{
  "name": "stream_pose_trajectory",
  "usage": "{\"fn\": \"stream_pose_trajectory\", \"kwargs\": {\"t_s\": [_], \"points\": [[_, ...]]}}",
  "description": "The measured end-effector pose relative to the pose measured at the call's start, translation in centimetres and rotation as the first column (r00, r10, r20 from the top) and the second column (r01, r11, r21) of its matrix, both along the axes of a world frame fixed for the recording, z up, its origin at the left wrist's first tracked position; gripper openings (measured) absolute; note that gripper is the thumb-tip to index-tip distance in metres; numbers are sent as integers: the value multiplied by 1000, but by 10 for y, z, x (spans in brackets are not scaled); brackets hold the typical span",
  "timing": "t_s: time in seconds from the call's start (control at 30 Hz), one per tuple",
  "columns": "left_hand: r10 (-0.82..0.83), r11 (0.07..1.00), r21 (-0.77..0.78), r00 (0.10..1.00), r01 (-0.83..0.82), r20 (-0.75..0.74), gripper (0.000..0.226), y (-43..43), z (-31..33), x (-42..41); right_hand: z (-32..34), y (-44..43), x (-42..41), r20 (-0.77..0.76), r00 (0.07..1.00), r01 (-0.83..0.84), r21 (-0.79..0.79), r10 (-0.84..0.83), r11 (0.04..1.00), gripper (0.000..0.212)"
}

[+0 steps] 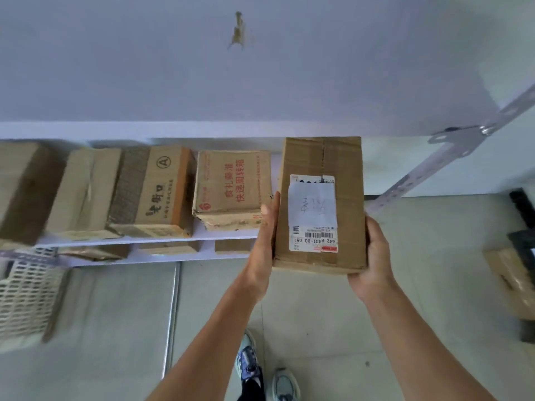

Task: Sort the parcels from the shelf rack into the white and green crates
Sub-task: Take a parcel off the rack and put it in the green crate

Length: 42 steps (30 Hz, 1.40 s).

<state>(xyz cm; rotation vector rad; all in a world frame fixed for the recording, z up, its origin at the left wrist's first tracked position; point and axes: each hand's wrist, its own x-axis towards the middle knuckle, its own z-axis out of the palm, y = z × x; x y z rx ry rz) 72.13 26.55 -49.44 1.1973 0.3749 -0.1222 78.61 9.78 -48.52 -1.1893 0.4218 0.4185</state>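
Currently left hand and right hand clamp parcel sides, clear of shelf edge, bare floor below.

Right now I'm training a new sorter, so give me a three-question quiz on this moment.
1. True or false: the labelled parcel is gripped by the left hand and the right hand, one on each long side.
2. Which box stands just left of it on the shelf? A) box with red print B) box marked A
3. Fill in: the white crate sits at the frame's lower ____.

Key: 1 true; 2 A; 3 left
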Motion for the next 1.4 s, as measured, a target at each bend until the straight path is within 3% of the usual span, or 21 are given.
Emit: {"fn": "stream_pose_trajectory", "kwargs": {"t_s": [0.4, 0.63, 0.8, 1.1, 1.4], "points": [[284, 956, 68, 959, -284, 3, 61, 6, 105, -161, 85, 33, -107, -31, 942, -332, 42, 334, 942, 45], [465, 882, 76, 885, -464, 12, 72, 40, 143, -247, 113, 94, -164, -27, 836, -547, 58, 549, 835, 50], [551, 831, 85, 835, -549, 9, 61, 90, 161, -312, 130, 162, -215, 7, 750, -659, 93, 661, 746, 48], [661, 742, 82, 746, -666, 81, 65, 216, 166, -459, 143, 310, -348, 108, 586, -810, 89, 803, 579, 52], [745, 663, 65, 665, -746, 39, 71, 350, 167, -585, 147, 459, -471, 131, 495, -869, 62, 859, 492, 55]]}}
